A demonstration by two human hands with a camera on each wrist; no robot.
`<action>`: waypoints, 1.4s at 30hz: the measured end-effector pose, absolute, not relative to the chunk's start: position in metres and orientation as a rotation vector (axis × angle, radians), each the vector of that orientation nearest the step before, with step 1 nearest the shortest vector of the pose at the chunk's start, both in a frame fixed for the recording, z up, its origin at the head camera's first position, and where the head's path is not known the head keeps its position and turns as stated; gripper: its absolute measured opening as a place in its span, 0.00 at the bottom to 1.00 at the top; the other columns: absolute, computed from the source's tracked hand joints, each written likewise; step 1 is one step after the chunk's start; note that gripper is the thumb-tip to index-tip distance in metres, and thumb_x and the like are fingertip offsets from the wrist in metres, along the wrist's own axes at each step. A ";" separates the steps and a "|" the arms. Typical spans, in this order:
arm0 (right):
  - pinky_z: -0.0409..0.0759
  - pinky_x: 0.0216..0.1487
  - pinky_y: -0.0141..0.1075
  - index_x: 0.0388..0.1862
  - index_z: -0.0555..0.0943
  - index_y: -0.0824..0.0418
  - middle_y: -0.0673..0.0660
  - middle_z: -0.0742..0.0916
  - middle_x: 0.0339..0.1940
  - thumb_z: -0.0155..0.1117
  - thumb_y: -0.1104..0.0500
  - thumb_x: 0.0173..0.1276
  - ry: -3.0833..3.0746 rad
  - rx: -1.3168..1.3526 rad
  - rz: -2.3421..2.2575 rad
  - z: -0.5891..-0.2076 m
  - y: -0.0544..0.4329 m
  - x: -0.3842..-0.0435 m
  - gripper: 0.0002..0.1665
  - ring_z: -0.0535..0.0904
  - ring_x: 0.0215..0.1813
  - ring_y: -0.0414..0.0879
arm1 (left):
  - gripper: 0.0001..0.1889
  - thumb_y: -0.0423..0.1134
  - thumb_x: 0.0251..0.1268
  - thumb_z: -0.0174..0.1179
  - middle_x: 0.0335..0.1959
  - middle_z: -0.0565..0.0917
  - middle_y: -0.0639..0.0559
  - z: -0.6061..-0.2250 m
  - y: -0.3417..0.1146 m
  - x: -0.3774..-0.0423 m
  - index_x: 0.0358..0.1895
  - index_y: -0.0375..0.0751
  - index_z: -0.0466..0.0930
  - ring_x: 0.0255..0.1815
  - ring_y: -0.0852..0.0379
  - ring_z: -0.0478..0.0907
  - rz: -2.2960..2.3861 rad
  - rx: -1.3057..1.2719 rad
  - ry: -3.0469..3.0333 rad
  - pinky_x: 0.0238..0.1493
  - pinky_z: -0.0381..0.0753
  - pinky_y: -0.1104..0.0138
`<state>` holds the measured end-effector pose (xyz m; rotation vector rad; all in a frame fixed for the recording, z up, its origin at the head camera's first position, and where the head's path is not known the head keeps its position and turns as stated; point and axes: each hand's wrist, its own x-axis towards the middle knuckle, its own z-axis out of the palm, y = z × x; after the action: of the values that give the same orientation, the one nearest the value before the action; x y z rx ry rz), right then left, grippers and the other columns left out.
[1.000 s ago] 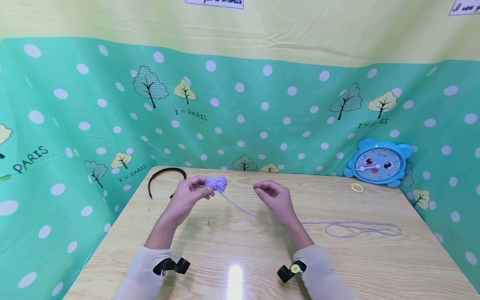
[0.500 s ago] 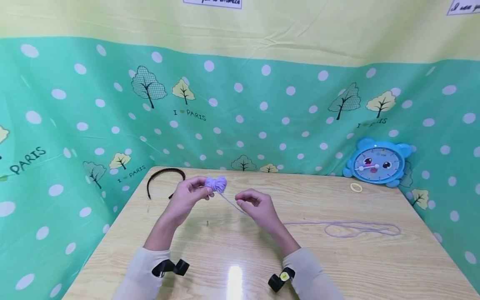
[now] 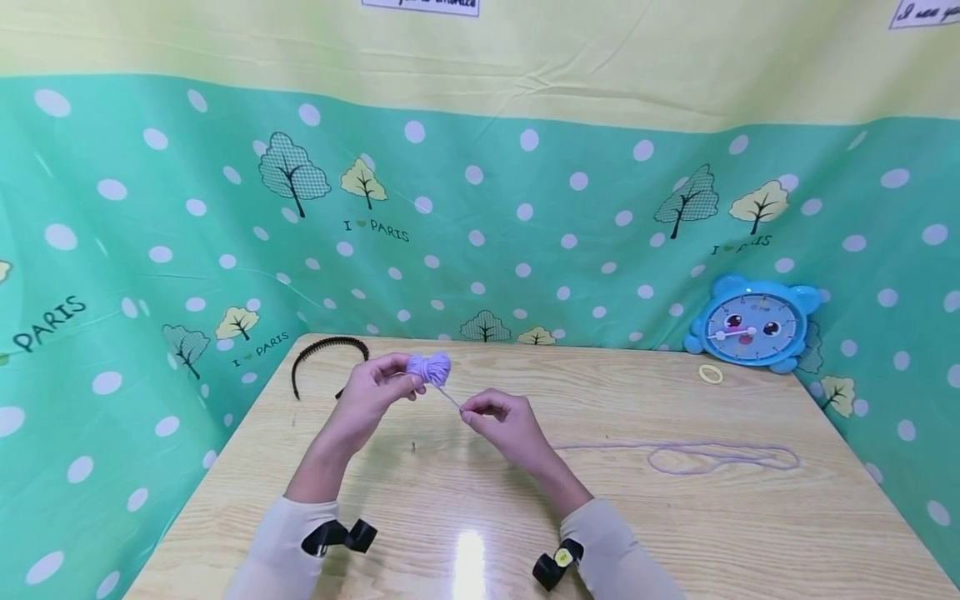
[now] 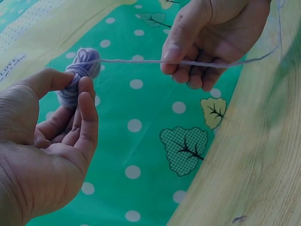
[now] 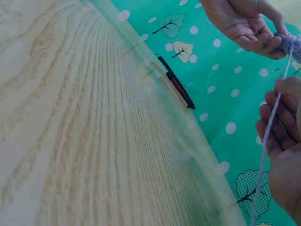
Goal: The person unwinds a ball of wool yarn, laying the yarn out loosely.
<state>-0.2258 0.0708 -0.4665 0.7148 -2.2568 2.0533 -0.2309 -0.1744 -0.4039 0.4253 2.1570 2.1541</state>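
Observation:
A small bundle of lilac yarn (image 3: 429, 369), wound tight round its middle, is held up between the thumb and fingers of my left hand (image 3: 375, 396). From it a single yarn strand (image 4: 129, 61) runs straight across to my right hand (image 3: 506, 425), which pinches it between thumb and fingertips a short way from the bundle. In the right wrist view the strand passes over the right palm and hangs on down past the wrist. Its loose tail (image 3: 720, 457) lies in loops on the table's right side. Both hands are above the wooden table (image 3: 420, 533).
A black toothed headband (image 3: 327, 342) lies at the table's back left, partly behind the left hand. At the back right stands a blue animal-shaped clock (image 3: 753, 325), with a pale yellow ring (image 3: 710, 374) in front. A green dotted curtain (image 3: 525, 217) hangs behind the table.
My right hand has moved left from beside the strand and now pinches it close to the bundle. The left hand keeps the bundle in nearly the same place.

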 end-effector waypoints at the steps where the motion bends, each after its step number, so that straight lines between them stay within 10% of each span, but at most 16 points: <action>1: 0.85 0.56 0.32 0.43 0.88 0.62 0.62 0.90 0.42 0.69 0.63 0.71 -2.268 0.709 2.047 -0.466 0.071 -0.226 0.05 0.85 0.47 0.39 | 0.15 0.29 0.69 0.63 0.39 0.86 0.50 -0.404 -0.174 -0.231 0.54 0.25 0.78 0.37 0.61 0.84 2.153 0.425 2.158 0.44 0.86 0.70; 25: 0.84 0.38 0.27 0.42 0.87 0.67 0.48 0.89 0.38 0.71 0.65 0.69 -2.079 0.539 1.984 -0.419 0.122 -0.224 0.06 0.83 0.38 0.42 | 0.15 0.30 0.70 0.62 0.36 0.86 0.55 -0.407 -0.175 -0.232 0.54 0.25 0.77 0.38 0.61 0.84 2.103 0.413 2.184 0.45 0.86 0.70; 42: 0.86 0.49 0.27 0.44 0.86 0.69 0.47 0.90 0.41 0.71 0.63 0.70 -2.041 0.472 1.927 -0.414 0.152 -0.228 0.09 0.86 0.45 0.39 | 0.14 0.30 0.70 0.62 0.37 0.86 0.53 -0.409 -0.173 -0.233 0.54 0.25 0.77 0.38 0.60 0.84 2.081 0.394 2.196 0.45 0.86 0.70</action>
<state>-0.2282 0.1515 -0.4140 0.4723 -2.0409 1.9274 -0.2332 -0.1732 -0.4091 0.3937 2.1959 2.0807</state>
